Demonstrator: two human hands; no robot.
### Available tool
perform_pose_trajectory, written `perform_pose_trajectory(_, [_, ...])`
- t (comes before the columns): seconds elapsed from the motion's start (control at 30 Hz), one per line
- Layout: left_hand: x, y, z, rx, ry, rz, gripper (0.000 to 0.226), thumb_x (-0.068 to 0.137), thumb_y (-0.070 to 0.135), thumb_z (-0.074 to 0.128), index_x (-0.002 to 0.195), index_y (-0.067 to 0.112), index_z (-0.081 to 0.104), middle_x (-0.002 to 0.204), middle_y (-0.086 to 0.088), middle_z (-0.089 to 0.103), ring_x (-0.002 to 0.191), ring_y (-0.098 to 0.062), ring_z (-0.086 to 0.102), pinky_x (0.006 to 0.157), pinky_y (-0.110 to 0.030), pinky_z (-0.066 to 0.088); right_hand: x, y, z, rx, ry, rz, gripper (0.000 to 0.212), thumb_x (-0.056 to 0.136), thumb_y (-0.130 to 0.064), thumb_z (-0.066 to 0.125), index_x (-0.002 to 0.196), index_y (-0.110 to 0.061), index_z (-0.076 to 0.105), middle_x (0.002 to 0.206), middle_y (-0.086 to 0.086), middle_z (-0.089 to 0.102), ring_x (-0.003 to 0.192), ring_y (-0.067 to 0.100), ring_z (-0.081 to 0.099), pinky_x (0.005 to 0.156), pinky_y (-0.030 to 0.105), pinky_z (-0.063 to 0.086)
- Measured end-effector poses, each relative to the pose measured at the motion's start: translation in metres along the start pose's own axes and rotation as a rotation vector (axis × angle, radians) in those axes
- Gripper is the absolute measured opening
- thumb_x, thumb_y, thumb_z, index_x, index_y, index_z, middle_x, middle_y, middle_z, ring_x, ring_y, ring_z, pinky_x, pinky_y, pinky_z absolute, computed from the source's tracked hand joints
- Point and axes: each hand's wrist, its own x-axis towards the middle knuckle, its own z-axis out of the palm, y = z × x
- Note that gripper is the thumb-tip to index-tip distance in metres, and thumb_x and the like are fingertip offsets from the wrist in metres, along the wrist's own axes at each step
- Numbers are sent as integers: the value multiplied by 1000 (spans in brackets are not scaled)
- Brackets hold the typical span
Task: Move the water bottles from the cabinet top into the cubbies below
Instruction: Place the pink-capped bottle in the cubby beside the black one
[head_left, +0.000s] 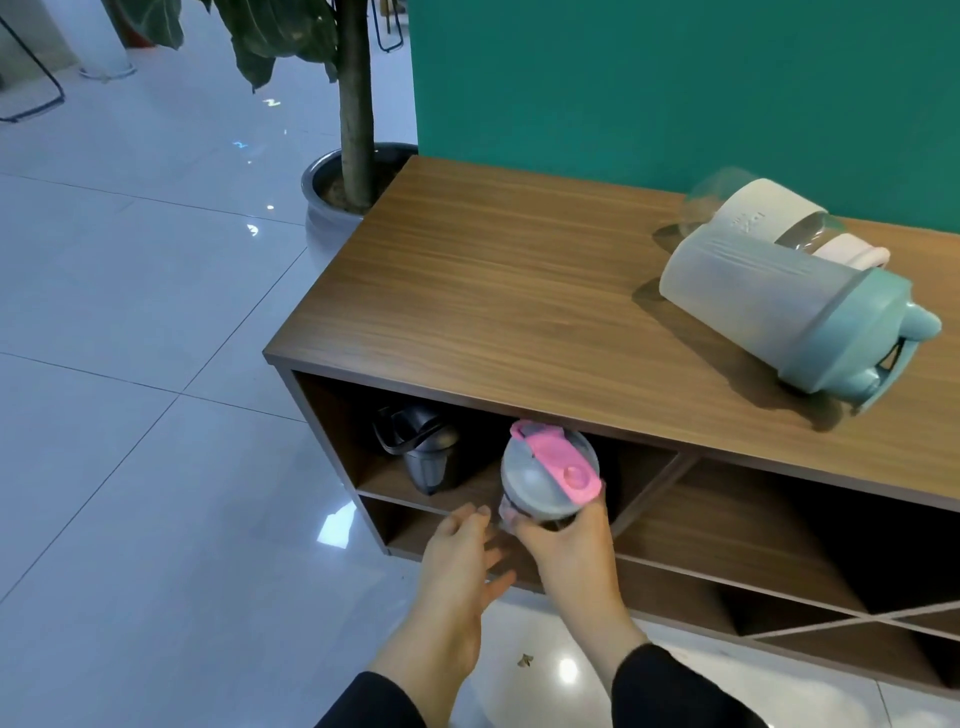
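A grey bottle with a pink lid strap (545, 475) stands upright at the mouth of the top left cubby, and my right hand (571, 545) is wrapped around its body from below. My left hand (457, 566) hovers just left of it, fingers spread, holding nothing. Deeper in the same cubby a dark bottle (423, 452) stands. On the wooden cabinet top (493, 291), at the right, two bottles lie on their sides: a frosted one with a teal lid (779, 306) and, behind it, a clear one with a cream sleeve and a pink cap (769, 218).
The cabinet backs onto a teal wall (675, 88). Several open cubbies, some split by diagonal boards (831, 618), lie to the right and below. A potted tree (353, 171) stands at the cabinet's far left corner on a glossy tiled floor (156, 364).
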Motion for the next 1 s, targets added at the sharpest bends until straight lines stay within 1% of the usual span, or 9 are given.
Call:
perform_pose_trajectory(0.33, [4, 6, 8, 18, -33, 16, 39, 104, 24, 47, 141, 15, 52, 135, -16, 63, 116, -29, 64, 98, -49, 54, 22, -40, 7, -16, 40, 74, 78, 68, -35, 88, 134, -27, 48, 127, -4, 64, 121, 17, 58, 105, 39, 46])
perform_pose_trajectory(0.53, [4, 8, 10, 32, -50, 35, 36, 104, 25, 48, 139, 15, 54, 133, -15, 65, 112, -28, 66, 94, -46, 56, 18, -41, 6, -24, 6, 109, 85, 68, -36, 88, 139, -26, 43, 131, -3, 62, 125, 16, 55, 108, 39, 44])
perform_pose_trajectory(0.63, [3, 8, 7, 50, -47, 42, 34, 103, 23, 49, 136, 15, 56, 128, -14, 67, 108, -26, 68, 92, -44, 57, 1, -33, 1, 27, -55, 117, 96, 70, -40, 85, 150, -30, 33, 148, -4, 49, 138, 14, 44, 113, 34, 36])
perform_pose_trajectory(0.7, [2, 9, 7, 75, -42, 45, 32, 104, 23, 49, 133, 16, 57, 123, -13, 70, 105, -25, 69, 91, -43, 58, -27, -27, -8, 14, -103, 199, 81, 85, -30, 77, 153, -25, 33, 144, -10, 46, 132, 8, 46, 109, 28, 38])
perform_pose_trajectory(0.73, [1, 10, 7, 96, -34, 47, 31, 103, 24, 49, 132, 16, 58, 120, -12, 71, 103, -25, 70, 90, -43, 58, -46, -28, -16, -11, -123, 244, 64, 88, -27, 73, 146, -23, 45, 135, -10, 55, 120, 6, 55, 103, 25, 44])
perform_pose_trajectory(0.8, [-1, 10, 10, 144, -17, 54, 30, 103, 26, 49, 130, 16, 59, 113, -11, 73, 99, -26, 71, 89, -44, 59, -84, -32, -37, -96, -187, 245, 21, 89, -29, 72, 110, -26, 71, 97, -7, 73, 89, 11, 67, 87, 31, 58])
perform_pose_trajectory(0.83, [-3, 10, 11, 163, -15, 58, 30, 103, 26, 50, 129, 16, 60, 110, -11, 74, 97, -26, 71, 87, -45, 59, -100, -41, -47, -136, -216, 206, 3, 88, -31, 73, 89, -28, 75, 79, -3, 72, 76, 15, 68, 79, 35, 60])
perform_pose_trajectory(0.9, [-7, 10, 13, 186, -25, 66, 28, 102, 27, 52, 126, 16, 62, 104, -10, 75, 95, -28, 72, 79, -42, 60, -114, -66, -71, -205, -84, -22, 16, 85, -33, 77, 71, -27, 71, 67, -2, 67, 63, 13, 65, 67, 29, 58])
perform_pose_trajectory(1.0, [-17, 9, 15, 220, -38, 87, 26, 102, 25, 53, 123, 14, 63, 103, -12, 75, 94, -30, 73, 75, -40, 59, -117, -137, -129, -6, 269, -414, 10, 80, -35, 76, 78, -29, 68, 78, -5, 64, 75, 11, 63, 69, 18, 49])
